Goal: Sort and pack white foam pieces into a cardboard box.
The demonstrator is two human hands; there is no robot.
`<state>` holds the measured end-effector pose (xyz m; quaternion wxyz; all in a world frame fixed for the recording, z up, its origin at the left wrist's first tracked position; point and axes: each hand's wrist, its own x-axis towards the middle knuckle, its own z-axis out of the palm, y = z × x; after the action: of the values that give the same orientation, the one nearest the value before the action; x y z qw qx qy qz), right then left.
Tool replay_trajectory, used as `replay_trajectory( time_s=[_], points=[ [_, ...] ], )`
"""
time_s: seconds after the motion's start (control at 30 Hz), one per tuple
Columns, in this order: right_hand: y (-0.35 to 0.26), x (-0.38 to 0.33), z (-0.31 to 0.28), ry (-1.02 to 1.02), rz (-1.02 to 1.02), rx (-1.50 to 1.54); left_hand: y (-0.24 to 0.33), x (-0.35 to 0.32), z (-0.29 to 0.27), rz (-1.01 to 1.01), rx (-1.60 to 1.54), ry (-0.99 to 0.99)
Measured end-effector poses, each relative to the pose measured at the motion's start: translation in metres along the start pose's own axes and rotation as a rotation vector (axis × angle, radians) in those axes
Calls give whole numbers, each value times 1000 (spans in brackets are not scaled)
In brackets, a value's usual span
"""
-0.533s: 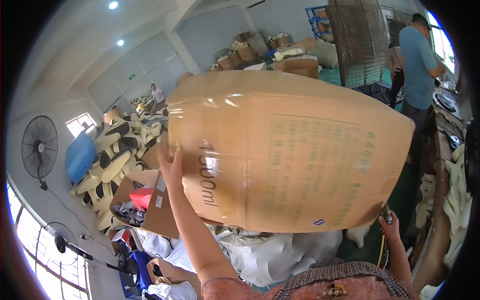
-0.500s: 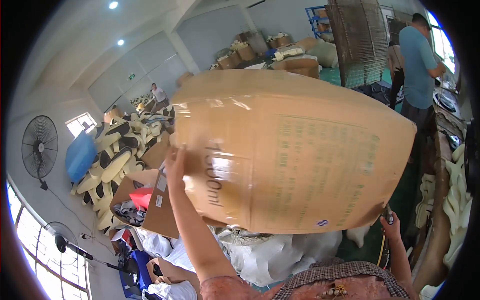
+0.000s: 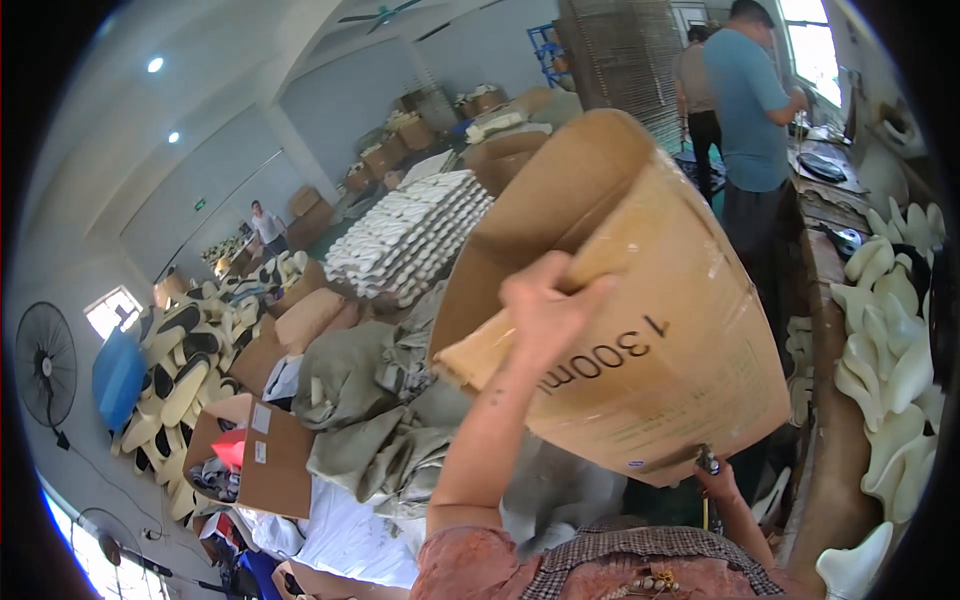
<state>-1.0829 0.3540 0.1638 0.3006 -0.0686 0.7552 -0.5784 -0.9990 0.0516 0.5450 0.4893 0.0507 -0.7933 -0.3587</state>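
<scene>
I hold a large open cardboard box [image 3: 650, 330] up in front of me, tilted with its open top facing up and left. My left hand [image 3: 545, 305] grips the box's near flap at its edge. My right hand [image 3: 715, 480] is under the box's lower right corner and is closed around a small dark tool [image 3: 708, 462] whose tip sticks up against the cardboard.
Grey sacks [image 3: 390, 420] lie below the box. Left of them is an open carton [image 3: 255, 455] beside piled shoe soles [image 3: 175, 380]. Stacked white insoles [image 3: 415, 235] rest behind. A person in a blue shirt [image 3: 750, 100] stands at a bench [image 3: 840, 330] holding white moulded parts [image 3: 895, 350].
The box has swung to the right and tipped, turning from its broad side to show its open top. My left hand has moved right with the flap. The room behind has come into view.
</scene>
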Motion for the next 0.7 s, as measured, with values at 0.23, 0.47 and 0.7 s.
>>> replay_trajectory(
  time_s=[0.23, 0.47, 0.7],
  points=[
    [93, 24, -65, -72, 194, 181, 20, -16, 239, 359, 10, -272],
    [135, 74, -121, -96, 330, 160, 31, -33, 350, 367, 21, -401],
    [153, 141, -138, -80, 289, 138, -59, -81, 367, 187, 104, -489]
  ],
)
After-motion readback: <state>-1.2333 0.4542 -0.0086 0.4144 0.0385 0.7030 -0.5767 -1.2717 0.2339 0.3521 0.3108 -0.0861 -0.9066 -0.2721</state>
